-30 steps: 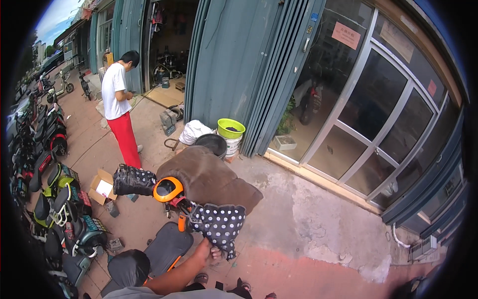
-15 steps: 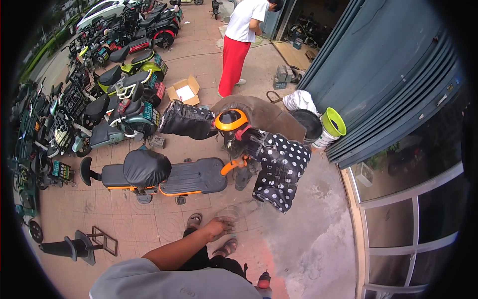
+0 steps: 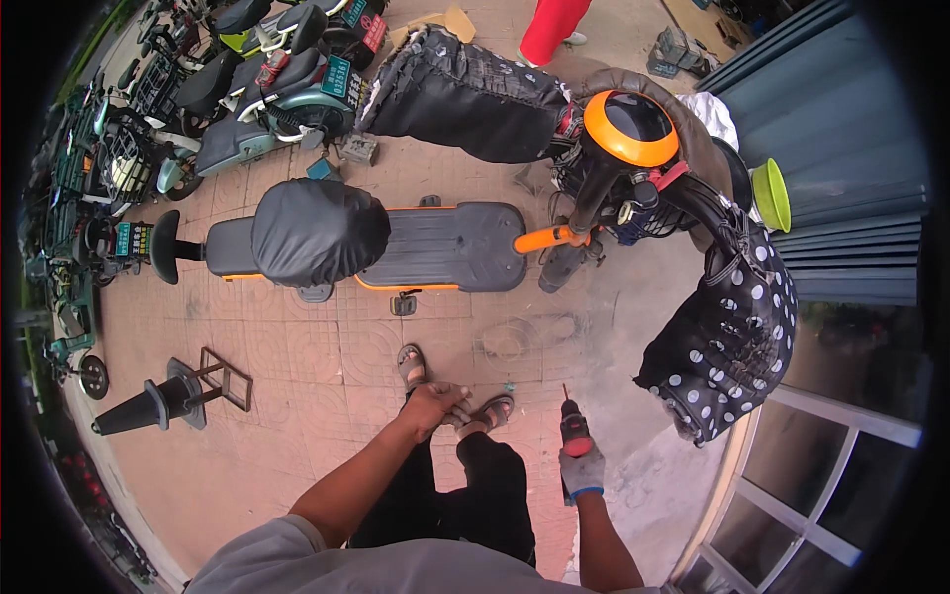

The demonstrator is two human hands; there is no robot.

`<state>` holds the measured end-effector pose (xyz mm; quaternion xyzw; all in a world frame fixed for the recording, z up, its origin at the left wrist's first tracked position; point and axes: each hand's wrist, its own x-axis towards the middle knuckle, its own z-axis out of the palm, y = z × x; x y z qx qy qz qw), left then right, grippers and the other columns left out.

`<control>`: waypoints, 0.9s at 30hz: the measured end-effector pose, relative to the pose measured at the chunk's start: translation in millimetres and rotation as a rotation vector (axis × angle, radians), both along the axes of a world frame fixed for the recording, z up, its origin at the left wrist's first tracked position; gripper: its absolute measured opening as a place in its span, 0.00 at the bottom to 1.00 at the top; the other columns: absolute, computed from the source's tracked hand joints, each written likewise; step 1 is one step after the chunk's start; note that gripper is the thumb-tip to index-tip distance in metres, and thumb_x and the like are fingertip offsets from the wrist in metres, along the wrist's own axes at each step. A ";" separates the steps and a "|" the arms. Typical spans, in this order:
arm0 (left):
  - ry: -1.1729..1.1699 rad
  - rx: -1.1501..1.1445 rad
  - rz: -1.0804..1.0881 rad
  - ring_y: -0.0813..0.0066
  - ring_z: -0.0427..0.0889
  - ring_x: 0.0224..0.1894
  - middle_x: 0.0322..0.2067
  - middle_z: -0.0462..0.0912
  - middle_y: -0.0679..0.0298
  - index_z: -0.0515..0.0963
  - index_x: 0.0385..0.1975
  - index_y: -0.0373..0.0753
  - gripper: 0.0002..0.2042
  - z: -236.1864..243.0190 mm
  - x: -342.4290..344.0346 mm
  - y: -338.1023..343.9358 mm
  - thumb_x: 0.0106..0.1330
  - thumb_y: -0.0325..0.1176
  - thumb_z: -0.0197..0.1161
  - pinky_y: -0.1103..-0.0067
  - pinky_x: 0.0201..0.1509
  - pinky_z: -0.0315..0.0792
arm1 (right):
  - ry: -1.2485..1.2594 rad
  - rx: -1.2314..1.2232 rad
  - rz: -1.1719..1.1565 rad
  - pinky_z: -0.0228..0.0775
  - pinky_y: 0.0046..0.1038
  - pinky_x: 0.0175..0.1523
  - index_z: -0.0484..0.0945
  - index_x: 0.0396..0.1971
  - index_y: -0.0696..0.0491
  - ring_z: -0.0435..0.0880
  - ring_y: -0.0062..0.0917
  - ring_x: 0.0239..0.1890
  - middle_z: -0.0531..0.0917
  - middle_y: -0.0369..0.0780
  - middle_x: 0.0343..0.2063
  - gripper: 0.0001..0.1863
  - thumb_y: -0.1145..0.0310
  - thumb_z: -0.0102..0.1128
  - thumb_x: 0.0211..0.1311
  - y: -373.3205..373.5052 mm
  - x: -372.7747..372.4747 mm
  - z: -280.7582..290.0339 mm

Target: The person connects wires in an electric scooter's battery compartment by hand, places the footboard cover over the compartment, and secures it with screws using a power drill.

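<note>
My right hand (image 3: 584,471), in a grey glove with a blue cuff, grips a red and black cordless drill (image 3: 574,432) with a thin bit pointing away from me. My bare left hand (image 3: 438,409) hangs over my sandaled feet, its fingers curled together; whatever they may hold is too small to make out. Beyond both hands stands an orange and black electric scooter (image 3: 445,247), side-on, its front to the right. A black cover wraps its seat (image 3: 319,234). Large padded handlebar covers, one black (image 3: 465,104) and one polka-dotted (image 3: 730,342), flank the orange headlight housing (image 3: 630,129).
A black traffic cone (image 3: 163,401) lies on the paving at the left, touching a small metal frame (image 3: 228,381). Parked scooters (image 3: 247,129) crowd the upper left. On the right are a blue-grey shutter (image 3: 841,148), a green basin (image 3: 771,196) and window panes. A person in red trousers (image 3: 554,28) stands beyond.
The scooter appears larger and higher in view as I come closer and look further down. My right hand with the drill has come up into view from the lower edge. My left hand stays curled.
</note>
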<state>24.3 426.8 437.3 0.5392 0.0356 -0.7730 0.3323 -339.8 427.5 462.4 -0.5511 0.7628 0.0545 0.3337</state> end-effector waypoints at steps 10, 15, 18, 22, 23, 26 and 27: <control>-0.136 -0.075 0.203 0.73 0.86 0.33 0.34 0.86 0.62 0.83 0.51 0.32 0.11 -119.8 56.6 -35.8 0.81 0.34 0.60 0.79 0.38 0.80 | -0.283 -0.271 0.135 0.81 0.41 0.43 0.84 0.37 0.57 0.90 0.43 0.35 0.89 0.47 0.31 0.17 0.58 0.76 0.57 -111.9 126.6 -133.3; -0.070 -0.091 0.448 0.71 0.87 0.39 0.37 0.88 0.60 0.84 0.53 0.31 0.11 -163.3 58.2 -27.5 0.79 0.29 0.61 0.78 0.43 0.80 | -0.323 -0.234 0.256 0.81 0.41 0.44 0.85 0.43 0.54 0.90 0.46 0.38 0.89 0.48 0.34 0.21 0.56 0.78 0.57 -133.3 164.5 -176.1; -0.031 -0.058 0.546 0.69 0.87 0.40 0.39 0.89 0.58 0.84 0.51 0.30 0.11 -191.6 47.6 -20.5 0.78 0.30 0.63 0.77 0.43 0.80 | -0.458 -0.237 0.311 0.82 0.33 0.42 0.84 0.41 0.58 0.92 0.30 0.34 0.91 0.40 0.32 0.17 0.66 0.79 0.58 -137.8 167.4 -208.7; 0.102 -0.115 0.571 0.68 0.87 0.39 0.39 0.89 0.58 0.84 0.50 0.29 0.13 -250.3 43.8 -5.3 0.76 0.33 0.66 0.76 0.43 0.79 | -0.584 -0.188 0.335 0.81 0.29 0.38 0.84 0.43 0.58 0.91 0.24 0.31 0.91 0.40 0.31 0.14 0.70 0.75 0.59 -147.8 178.3 -236.2; 0.087 -0.101 0.507 0.70 0.85 0.38 0.36 0.87 0.61 0.84 0.50 0.30 0.13 -257.9 44.8 -7.9 0.76 0.35 0.67 0.76 0.42 0.78 | -0.593 -0.190 0.349 0.81 0.29 0.38 0.84 0.43 0.58 0.91 0.24 0.31 0.91 0.40 0.31 0.14 0.70 0.75 0.59 -150.8 177.0 -242.6; 0.114 -0.109 0.486 0.78 0.82 0.35 0.34 0.85 0.68 0.86 0.49 0.35 0.13 -283.5 45.6 -13.3 0.76 0.39 0.69 0.80 0.38 0.74 | -0.708 -0.222 0.406 0.82 0.28 0.36 0.83 0.42 0.59 0.90 0.23 0.31 0.90 0.39 0.33 0.12 0.75 0.72 0.59 -159.4 172.7 -262.0; 0.095 -0.104 0.457 0.78 0.81 0.36 0.35 0.85 0.68 0.85 0.50 0.36 0.13 -289.4 48.6 -13.2 0.77 0.39 0.67 0.79 0.40 0.75 | -0.747 -0.235 0.415 0.82 0.28 0.36 0.82 0.43 0.60 0.90 0.23 0.31 0.90 0.40 0.34 0.13 0.77 0.71 0.58 -159.8 172.7 -271.7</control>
